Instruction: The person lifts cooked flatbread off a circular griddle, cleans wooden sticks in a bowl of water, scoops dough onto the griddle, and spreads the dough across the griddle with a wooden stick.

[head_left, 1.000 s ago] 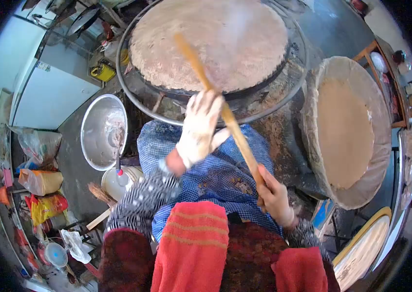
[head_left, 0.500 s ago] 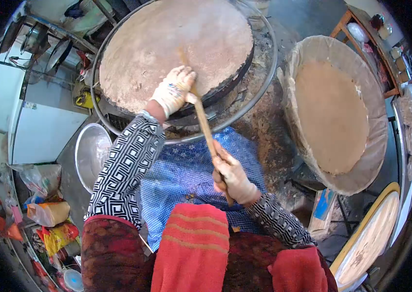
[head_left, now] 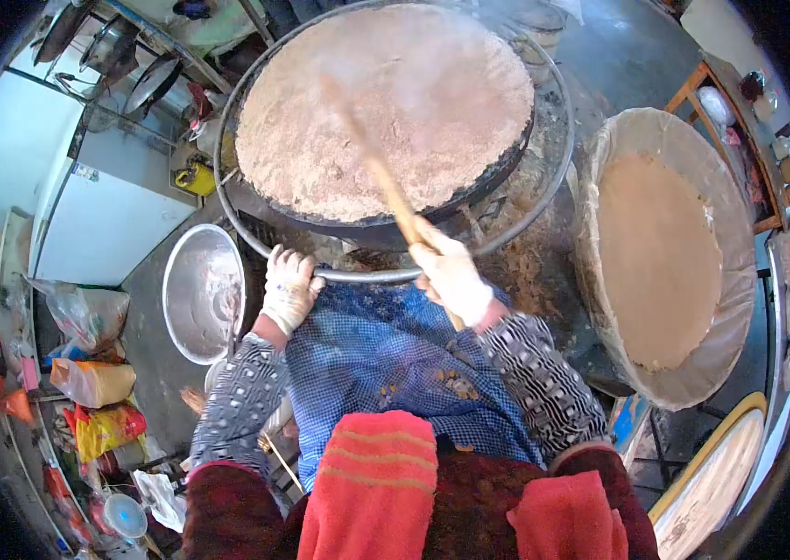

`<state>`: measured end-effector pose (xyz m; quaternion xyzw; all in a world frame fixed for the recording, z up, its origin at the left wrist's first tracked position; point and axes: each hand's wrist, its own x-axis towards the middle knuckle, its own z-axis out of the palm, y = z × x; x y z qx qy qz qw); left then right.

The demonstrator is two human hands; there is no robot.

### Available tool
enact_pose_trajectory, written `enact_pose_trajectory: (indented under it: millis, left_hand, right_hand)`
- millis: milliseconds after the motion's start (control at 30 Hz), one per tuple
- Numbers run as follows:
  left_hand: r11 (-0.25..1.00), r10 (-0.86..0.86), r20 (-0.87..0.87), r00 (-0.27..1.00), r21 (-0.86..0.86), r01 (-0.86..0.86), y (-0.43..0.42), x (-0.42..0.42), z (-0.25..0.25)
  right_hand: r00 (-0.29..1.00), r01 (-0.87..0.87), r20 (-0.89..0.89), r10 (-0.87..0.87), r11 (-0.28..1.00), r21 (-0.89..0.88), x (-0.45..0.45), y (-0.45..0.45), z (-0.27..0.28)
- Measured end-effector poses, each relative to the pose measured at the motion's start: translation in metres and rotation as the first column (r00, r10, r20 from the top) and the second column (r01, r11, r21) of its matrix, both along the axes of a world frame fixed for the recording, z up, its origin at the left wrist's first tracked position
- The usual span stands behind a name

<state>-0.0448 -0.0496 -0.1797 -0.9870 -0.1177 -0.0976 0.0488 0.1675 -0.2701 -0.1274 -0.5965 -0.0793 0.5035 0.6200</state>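
My left hand (head_left: 290, 287), in a whitish glove, has its fingers wrapped over the metal ring (head_left: 372, 276) that runs around the large round griddle. My gloved right hand (head_left: 449, 273) grips a wooden stick (head_left: 384, 182) near its lower end. The stick slants up and left over the griddle's pale, crumbly layer (head_left: 386, 112), its far tip blurred by steam. Whether the tip touches the layer cannot be made out. Blue checked cloth (head_left: 376, 364) covers the lap below both hands.
A metal bowl (head_left: 204, 294) stands left of the ring. On the right is a large lined basket (head_left: 661, 261) with brown material inside. A round board (head_left: 712, 481) leans at the lower right. Bags (head_left: 91, 381) and a yellow container (head_left: 195, 177) are at the left.
My left hand has left the stick and taken hold of the ring. My right hand has moved up and forward with the stick, and the head view has shifted.
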Motion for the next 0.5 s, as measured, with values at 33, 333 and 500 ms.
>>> enact_pose_trajectory:
  millis: [33, 333, 500]
  left_hand:
    - [0.998, 0.062, -0.067, 0.996, -0.014, -0.063, -0.005, 0.006, -0.003]
    - [0.979, 0.111, 0.133, 0.985, -0.183, -0.086, -0.091, 0.05, -0.002]
    - [0.867, 0.054, 0.574, 0.817, -0.433, 0.247, -0.115, 0.072, 0.021]
  right_hand:
    - [0.991, -0.135, 0.013, 0.135, 0.991, 0.013, 0.002, 0.009, 0.013]
    - [0.966, -0.258, -0.013, 0.258, 0.966, 0.017, -0.029, -0.011, 0.003]
    - [0.929, -0.201, 0.324, 0.18, 0.979, 0.034, -0.042, -0.107, 0.003]
